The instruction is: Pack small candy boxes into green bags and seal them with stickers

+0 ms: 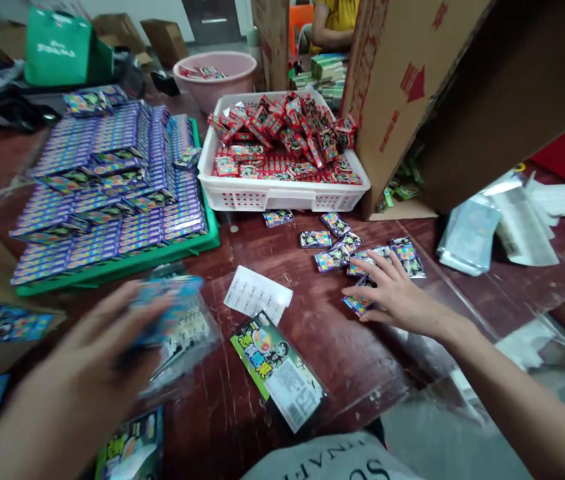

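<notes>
My left hand, smeared by motion, is closed around small blue packets over a clear plastic bag. My right hand rests on a loose group of small purple packets, fingers spread apart. Some of those packets lie partly under the fingertips. Between my hands is a green and black printed pouch with a white label on it. A white sticker sheet lies just beyond the pouch.
A green tray holds stacked purple packets. Behind stands a white basket of red packets, with a pink basin farther back. An upright cardboard box blocks the right. Clear plastic sleeves lie beside it. Another person sits beyond.
</notes>
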A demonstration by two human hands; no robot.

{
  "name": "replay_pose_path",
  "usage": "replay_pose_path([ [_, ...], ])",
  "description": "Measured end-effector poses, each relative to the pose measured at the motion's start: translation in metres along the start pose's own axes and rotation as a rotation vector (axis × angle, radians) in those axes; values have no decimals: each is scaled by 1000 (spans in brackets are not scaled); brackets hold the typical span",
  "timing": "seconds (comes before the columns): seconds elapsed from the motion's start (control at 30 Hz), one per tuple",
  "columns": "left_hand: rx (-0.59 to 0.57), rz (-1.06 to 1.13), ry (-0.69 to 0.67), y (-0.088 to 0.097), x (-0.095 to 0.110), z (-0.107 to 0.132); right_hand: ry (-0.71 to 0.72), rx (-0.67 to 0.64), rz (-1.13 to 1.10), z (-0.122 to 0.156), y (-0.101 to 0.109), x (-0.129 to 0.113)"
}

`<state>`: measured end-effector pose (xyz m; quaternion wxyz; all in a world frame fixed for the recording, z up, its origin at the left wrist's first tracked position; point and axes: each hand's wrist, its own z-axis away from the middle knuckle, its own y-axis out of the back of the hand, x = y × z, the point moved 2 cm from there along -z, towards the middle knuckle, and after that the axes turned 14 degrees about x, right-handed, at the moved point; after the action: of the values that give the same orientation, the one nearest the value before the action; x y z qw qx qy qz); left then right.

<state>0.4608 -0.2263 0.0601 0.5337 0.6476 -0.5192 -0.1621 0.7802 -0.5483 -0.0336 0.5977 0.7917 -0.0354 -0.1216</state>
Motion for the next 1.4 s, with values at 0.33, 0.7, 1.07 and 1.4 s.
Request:
replay_pose_path([
  [0.33, -246, -217, -472, -186, 196, -31, -518, 317, -47, 72, -17, -30],
  [0.7, -434, -40, -817, -203, 221, -79, -541, 321, -446, 69, -18, -12],
  [1.07, -470, 176, -520, -226, 236, 3, -416, 131, -552, 127, 4, -1],
  [1.4, -483, 204, -493, -219, 226, 13, -410, 271, -586, 114, 4, 1],
])
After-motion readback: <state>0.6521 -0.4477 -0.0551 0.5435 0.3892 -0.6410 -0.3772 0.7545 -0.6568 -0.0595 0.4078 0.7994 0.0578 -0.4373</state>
